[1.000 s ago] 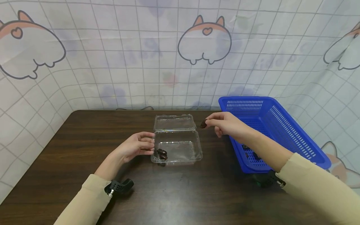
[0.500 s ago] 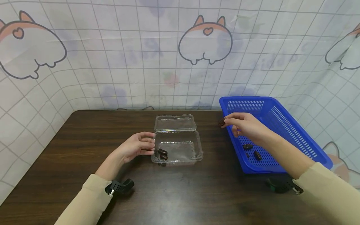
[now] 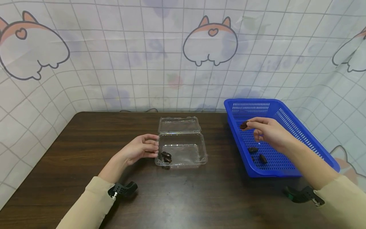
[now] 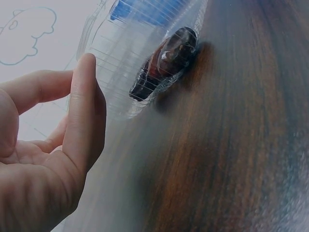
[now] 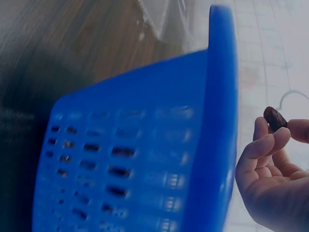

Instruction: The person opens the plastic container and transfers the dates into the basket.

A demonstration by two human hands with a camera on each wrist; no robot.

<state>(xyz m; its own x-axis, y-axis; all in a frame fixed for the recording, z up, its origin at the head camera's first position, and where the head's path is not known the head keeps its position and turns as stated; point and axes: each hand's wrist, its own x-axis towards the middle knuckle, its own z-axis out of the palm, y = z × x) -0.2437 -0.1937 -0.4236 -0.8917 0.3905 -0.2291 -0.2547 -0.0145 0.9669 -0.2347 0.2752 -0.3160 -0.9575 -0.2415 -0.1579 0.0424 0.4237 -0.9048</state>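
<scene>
A dark brown date (image 3: 244, 125) is pinched between the thumb and fingers of my right hand (image 3: 266, 130), above the blue basket (image 3: 247, 167). The right wrist view also shows this date (image 5: 275, 119) at the fingertips, beyond the basket's rim. Inside the basket lie a date (image 3: 253, 149) and another date (image 3: 263, 159). My left hand (image 3: 140, 149) rests its fairly straight fingers against the left side of a clear plastic clamshell box (image 3: 184, 152) with its lid raised. Dates (image 3: 166, 156) lie in the box's near left corner and show through its wall in the left wrist view.
The dark wooden table (image 3: 183, 197) carries the box in the middle and the basket on the right. A patterned cloth (image 3: 137, 63) with printed dogs hangs behind the table. Dark straps sit on both wrists.
My right hand has moved to the right with the date, from beside the box to above the basket. The left hand and the box have stayed in place.
</scene>
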